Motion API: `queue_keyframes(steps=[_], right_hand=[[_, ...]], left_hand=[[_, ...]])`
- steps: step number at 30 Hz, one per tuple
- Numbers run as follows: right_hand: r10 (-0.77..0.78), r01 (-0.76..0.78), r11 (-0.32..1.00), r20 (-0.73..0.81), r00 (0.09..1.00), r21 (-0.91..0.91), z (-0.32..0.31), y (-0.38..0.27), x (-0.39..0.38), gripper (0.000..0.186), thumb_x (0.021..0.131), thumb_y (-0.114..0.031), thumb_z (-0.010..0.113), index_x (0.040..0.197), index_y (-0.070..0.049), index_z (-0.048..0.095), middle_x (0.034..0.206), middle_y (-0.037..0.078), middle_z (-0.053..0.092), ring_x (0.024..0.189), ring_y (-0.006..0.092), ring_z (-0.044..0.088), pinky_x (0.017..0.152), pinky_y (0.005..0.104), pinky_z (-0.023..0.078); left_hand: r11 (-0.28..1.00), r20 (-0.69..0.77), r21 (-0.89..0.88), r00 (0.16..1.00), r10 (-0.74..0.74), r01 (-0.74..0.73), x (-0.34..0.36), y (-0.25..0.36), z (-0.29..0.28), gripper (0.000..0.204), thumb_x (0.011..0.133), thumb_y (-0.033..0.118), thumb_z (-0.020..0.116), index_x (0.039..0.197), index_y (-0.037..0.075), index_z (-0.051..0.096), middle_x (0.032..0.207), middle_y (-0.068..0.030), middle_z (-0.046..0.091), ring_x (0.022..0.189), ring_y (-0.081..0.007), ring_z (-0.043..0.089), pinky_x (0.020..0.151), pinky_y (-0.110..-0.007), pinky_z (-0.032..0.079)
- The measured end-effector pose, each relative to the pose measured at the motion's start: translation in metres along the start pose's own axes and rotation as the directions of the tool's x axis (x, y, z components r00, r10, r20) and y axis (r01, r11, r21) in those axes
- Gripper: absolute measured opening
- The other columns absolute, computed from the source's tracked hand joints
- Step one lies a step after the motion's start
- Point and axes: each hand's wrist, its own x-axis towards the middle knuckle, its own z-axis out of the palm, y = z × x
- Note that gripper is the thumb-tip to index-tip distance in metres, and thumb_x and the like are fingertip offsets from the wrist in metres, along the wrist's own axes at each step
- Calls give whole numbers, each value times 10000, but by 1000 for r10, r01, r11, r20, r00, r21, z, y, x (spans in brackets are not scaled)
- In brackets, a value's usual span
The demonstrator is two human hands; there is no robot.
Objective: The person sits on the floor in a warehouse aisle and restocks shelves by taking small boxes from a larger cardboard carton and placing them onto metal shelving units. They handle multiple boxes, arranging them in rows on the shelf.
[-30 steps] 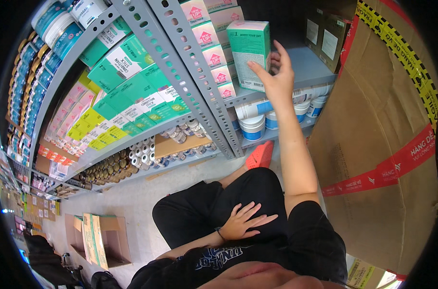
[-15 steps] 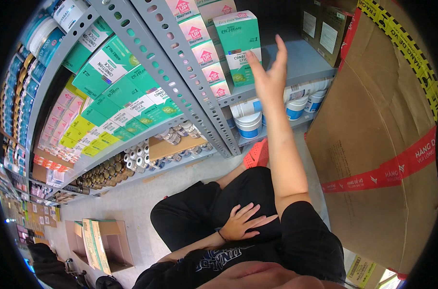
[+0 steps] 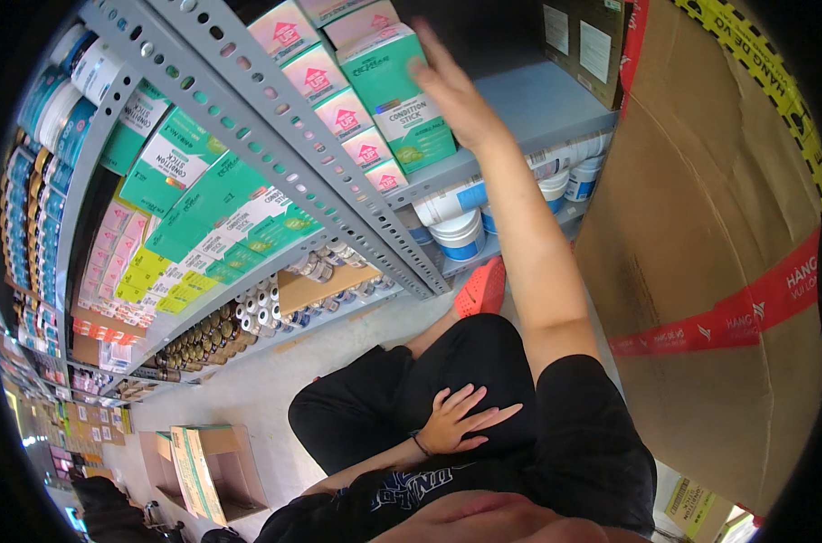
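My right hand (image 3: 454,98) reaches up to a grey metal shelf (image 3: 542,104), its fingers stretched out and somewhat blurred. It lies against the right side of an upright green and white carton (image 3: 394,104), the thumb over the carton's front edge. To the left of this carton stands a stack of white and pink boxes (image 3: 346,122), with more pink boxes behind. My left hand (image 3: 451,423) rests on my black-trousered thigh, fingers spread, with nothing in it.
A tall brown cardboard box (image 3: 700,199) with red tape walls off the right side. White and blue tubs (image 3: 458,237) fill the shelf below. Green cartons (image 3: 234,217) line the left rack beyond a perforated upright (image 3: 275,118). An open cardboard box (image 3: 207,471) sits on the floor.
My right hand has moved left against the green carton, which now stands close to the white and pink stack. The view has shifted slightly. My left hand stays on the thigh.
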Motion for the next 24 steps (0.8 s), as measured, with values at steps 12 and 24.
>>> queue_keyframes(steps=[12, 24], right_hand=[[52, -52, 999, 55, 997, -8, 27, 2, -18, 888, 894, -434, 767, 1582, -70, 338, 1498, 167, 517, 1361, 251, 496, 1127, 362, 381], [370, -307, 921, -288, 883, 240, -5, 6, -21, 1049, 899, -858, 277, 1618, -99, 195, 1655, 144, 252, 1511, 308, 252, 1240, 468, 159]], left_hand=[[999, -45, 24, 999, -25, 26, -6, 7, 4, 638, 839, 480, 734, 1427, 274, 597, 1560, -115, 454, 1436, -304, 397, 1139, -528, 209], [1000, -109, -11, 994, -5, 3, -12, 9, -11, 663, 877, 460, 729, 1476, 253, 537, 1636, -100, 360, 1514, -284, 323, 1141, -524, 256]])
